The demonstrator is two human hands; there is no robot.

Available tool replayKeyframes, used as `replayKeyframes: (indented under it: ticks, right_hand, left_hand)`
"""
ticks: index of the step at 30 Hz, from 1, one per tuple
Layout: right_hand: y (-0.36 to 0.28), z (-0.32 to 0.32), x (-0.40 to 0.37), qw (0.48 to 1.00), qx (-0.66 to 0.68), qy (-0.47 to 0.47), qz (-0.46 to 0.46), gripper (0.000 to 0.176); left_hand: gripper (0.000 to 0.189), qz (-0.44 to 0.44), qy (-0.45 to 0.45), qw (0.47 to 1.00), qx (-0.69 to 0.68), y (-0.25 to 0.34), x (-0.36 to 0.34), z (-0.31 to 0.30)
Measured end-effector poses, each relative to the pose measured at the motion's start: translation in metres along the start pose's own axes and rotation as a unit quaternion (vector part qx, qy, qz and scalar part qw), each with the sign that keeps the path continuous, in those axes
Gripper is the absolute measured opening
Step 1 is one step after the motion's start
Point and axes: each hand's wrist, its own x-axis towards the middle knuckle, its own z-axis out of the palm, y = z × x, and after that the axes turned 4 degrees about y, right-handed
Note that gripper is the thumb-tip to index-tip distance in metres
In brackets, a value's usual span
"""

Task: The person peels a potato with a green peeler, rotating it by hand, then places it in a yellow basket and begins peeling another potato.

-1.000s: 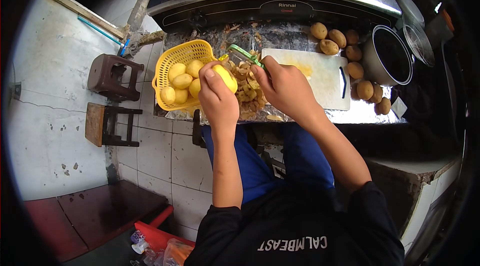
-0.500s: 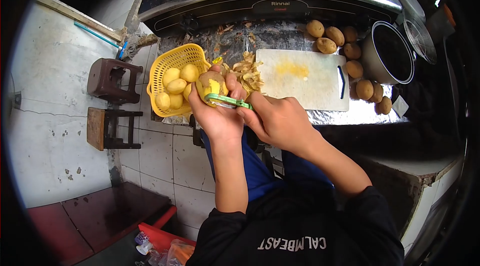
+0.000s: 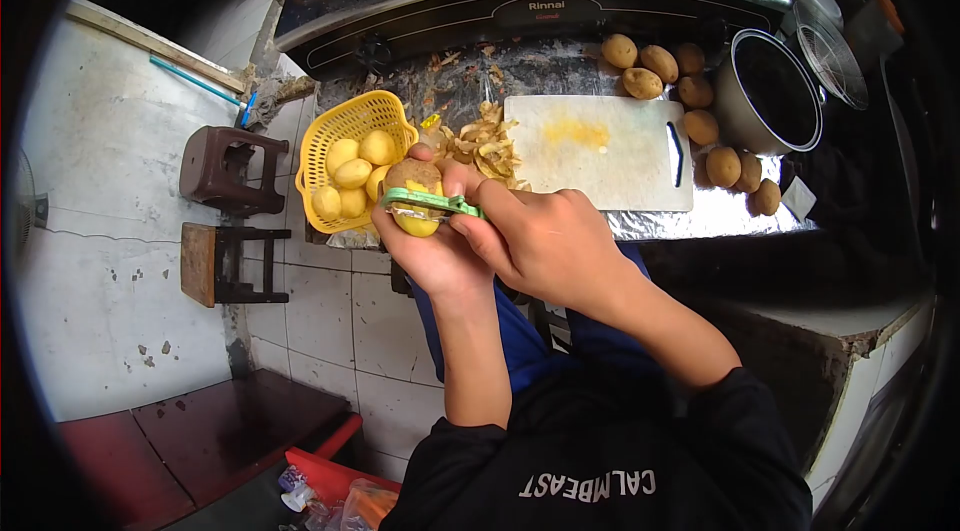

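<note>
A partly peeled potato [image 3: 414, 174] rests in my left hand [image 3: 436, 256], with brown skin on its far part and yellow flesh nearer me. My right hand [image 3: 548, 243] grips a green peeler [image 3: 430, 201], whose blade lies across the potato. Just left of the hands, a yellow plastic basket [image 3: 308, 156] holds several peeled potatoes [image 3: 352, 173]. Behind my hands lies a heap of potato peels [image 3: 487, 143]. A white cutting board [image 3: 600, 166] with a yellow stain is to the right of the peels.
Several unpeeled potatoes [image 3: 659, 63] lie right of the board, beside a metal pot [image 3: 735, 106] and a wire strainer [image 3: 832, 66]. A Rinnai stove [image 3: 545, 16] stands at the back. Two stools [image 3: 225, 166] are on the floor to the left.
The peeler has moved left and toward me across the potato. The potato now shows its brown side upward, with the peeled part facing me. The whole view has shifted slightly.
</note>
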Motion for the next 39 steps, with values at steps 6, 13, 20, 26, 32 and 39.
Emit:
replayKeyframes:
  ticks: [6, 13, 20, 26, 32, 39]
  right_hand:
    - [-0.002, 0.001, -0.001, 1.000, -0.003, -0.004, -0.009, 0.030]
    - [-0.005, -0.007, 0.002, 1.000, -0.024, -0.005, -0.010, 0.030]
    - [0.005, -0.007, -0.003, 0.998, -0.053, -0.008, -0.016, 0.030]
    - [0.001, -0.006, -0.008, 0.998, -0.052, -0.023, -0.013, 0.031]
    - [0.001, -0.008, -0.006, 0.998, -0.061, -0.015, -0.011, 0.030]
    - [0.007, -0.010, -0.005, 0.996, -0.073, -0.037, -0.021, 0.030]
  left_hand:
    - [0.042, 0.019, -0.014, 0.999, -0.032, 0.002, -0.003, -0.005]
    - [0.044, 0.055, -0.029, 0.998, 0.020, 0.008, -0.006, 0.001]
    - [0.050, -0.028, 0.081, 0.990, 0.115, 0.015, -0.011, 0.015]
    - [0.049, -0.004, 0.077, 0.994, 0.077, 0.016, -0.012, -0.002]
    - [0.046, 0.069, 0.203, 0.965, 0.149, 0.000, -0.013, 0.015]
    - [0.044, 0.020, 0.161, 0.983, 0.090, 0.007, -0.018, 0.007]
